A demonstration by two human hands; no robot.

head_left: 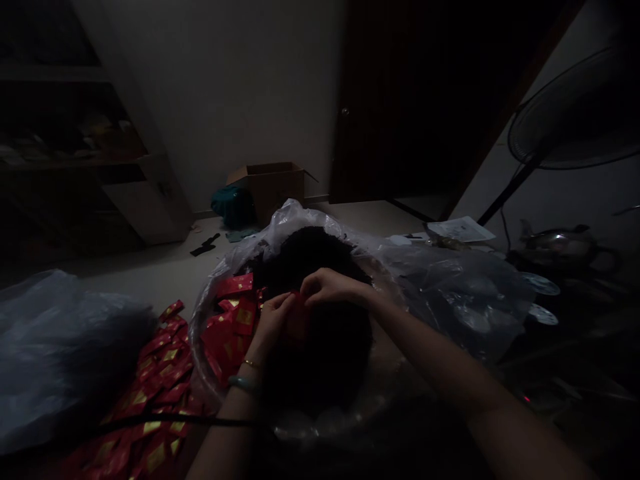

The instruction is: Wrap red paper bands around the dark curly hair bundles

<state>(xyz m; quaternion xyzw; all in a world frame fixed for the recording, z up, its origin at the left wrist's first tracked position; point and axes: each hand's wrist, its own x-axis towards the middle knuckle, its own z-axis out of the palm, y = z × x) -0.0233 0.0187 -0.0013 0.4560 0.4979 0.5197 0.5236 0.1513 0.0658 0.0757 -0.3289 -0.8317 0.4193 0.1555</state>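
Pale floor (165,272): open cardboard box (277,183), teal bundle (233,205) just beside it, small dark item (205,245) farther left. Round plastic-lined tray (197,347): dark loose heap (315,250) across middle, red packets (243,317) along left side.

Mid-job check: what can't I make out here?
Head view:
Flat red packet between the left hand and right hand: whether it's filled, hidden by its wall and darkness.
Open brown cardboard box: its bottom, hidden by the front wall.
White rectangular paper sheet: print, too small and dim.
Round dark fan: cut off by right edge.
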